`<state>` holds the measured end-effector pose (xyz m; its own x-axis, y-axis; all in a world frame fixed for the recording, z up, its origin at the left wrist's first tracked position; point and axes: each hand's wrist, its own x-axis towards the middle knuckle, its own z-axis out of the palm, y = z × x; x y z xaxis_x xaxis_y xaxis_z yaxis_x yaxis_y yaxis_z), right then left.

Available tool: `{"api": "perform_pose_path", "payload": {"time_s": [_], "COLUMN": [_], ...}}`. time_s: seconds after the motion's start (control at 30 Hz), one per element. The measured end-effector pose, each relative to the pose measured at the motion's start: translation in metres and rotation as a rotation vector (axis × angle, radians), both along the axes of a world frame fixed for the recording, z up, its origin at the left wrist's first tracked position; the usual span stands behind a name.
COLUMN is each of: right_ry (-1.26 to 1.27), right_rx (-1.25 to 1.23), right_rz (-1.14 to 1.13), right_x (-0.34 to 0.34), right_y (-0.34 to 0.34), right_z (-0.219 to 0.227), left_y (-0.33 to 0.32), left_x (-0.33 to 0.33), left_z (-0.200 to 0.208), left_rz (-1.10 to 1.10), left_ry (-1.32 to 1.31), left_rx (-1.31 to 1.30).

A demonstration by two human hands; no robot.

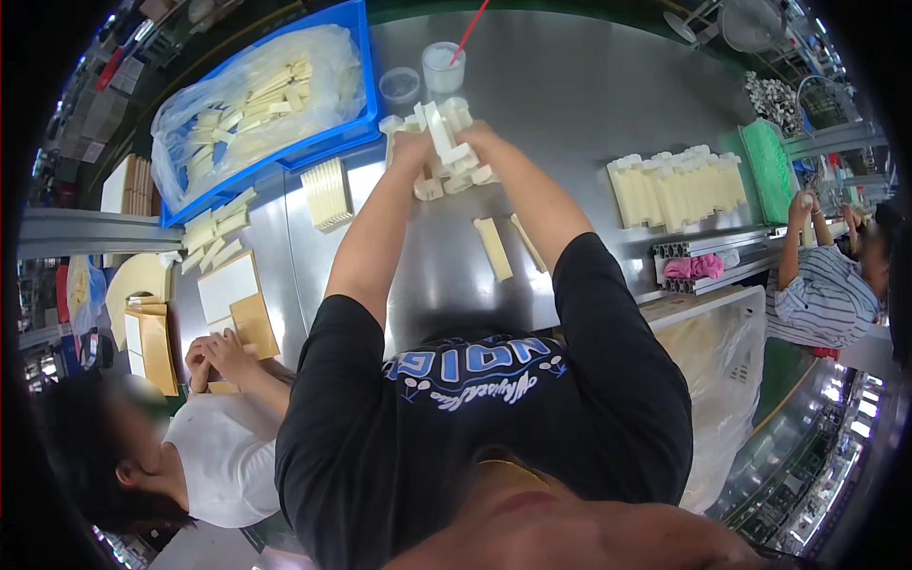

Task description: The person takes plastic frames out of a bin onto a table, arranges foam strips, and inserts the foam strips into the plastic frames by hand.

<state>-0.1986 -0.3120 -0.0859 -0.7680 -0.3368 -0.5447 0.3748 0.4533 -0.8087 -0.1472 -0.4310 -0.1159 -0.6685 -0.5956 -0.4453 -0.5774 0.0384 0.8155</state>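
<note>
Both my arms reach forward over the metal table to a cluster of cream plastic parts. My left hand (410,148) closes on the cluster's left side, and my right hand (481,142) on its right. A long, pale channel-shaped piece (440,133) is tilted up between them. More cream parts (460,177) lie beneath and around the hands; the fingertips are mostly hidden among them. Nearer to me, two slim cream strips (493,249) rest on the table, one partly behind my right forearm.
A blue crate (366,71) with a plastic liner full of cream strips stands far left. Behind the cluster are a white cup (444,68) with a red stick and a clear tub (400,86). Rows of cream parts (676,190) stand right. A co-worker's hands (220,358) handle brown card at left.
</note>
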Motion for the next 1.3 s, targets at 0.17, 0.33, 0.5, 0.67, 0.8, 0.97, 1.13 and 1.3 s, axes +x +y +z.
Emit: {"api": "perform_pose_path", "payload": {"time_s": [0.17, 0.33, 0.5, 0.67, 0.8, 0.97, 1.13, 1.3], "right_ry": [0.027, 0.174, 0.453, 0.325, 0.389, 0.541, 0.716, 0.827], "right_rx": [-0.133, 0.114, 0.366, 0.595, 0.657, 0.502, 0.338, 0.121], "right_rz": [-0.105, 0.091, 0.185, 0.184, 0.174, 0.332, 0.224, 0.001], "right_x": [-0.04, -0.019, -0.015, -0.027, -0.023, -0.017, -0.006, 0.065], "right_y": [0.009, 0.011, 0.006, 0.009, 0.003, 0.022, 0.086, 0.184], "right_z": [-0.05, 0.007, 0.006, 0.007, 0.006, 0.008, 0.013, 0.043], "left_y": [-0.002, -0.005, -0.004, 0.037, 0.05, 0.033, 0.041, 0.072], "left_x": [-0.016, -0.002, 0.012, 0.043, 0.069, 0.065, 0.044, 0.053], "left_z": [-0.019, -0.005, -0.01, 0.03, 0.017, -0.004, -0.008, 0.024], "left_rz": [-0.114, -0.031, -0.134, -0.373, -0.479, -0.477, -0.464, -0.514], "left_ry": [-0.039, 0.168, 0.249, 0.104, 0.108, 0.194, 0.175, 0.458], "left_rx": [-0.145, 0.388, 0.078, -0.647, -0.939, -1.15, -1.223, -1.078]}}
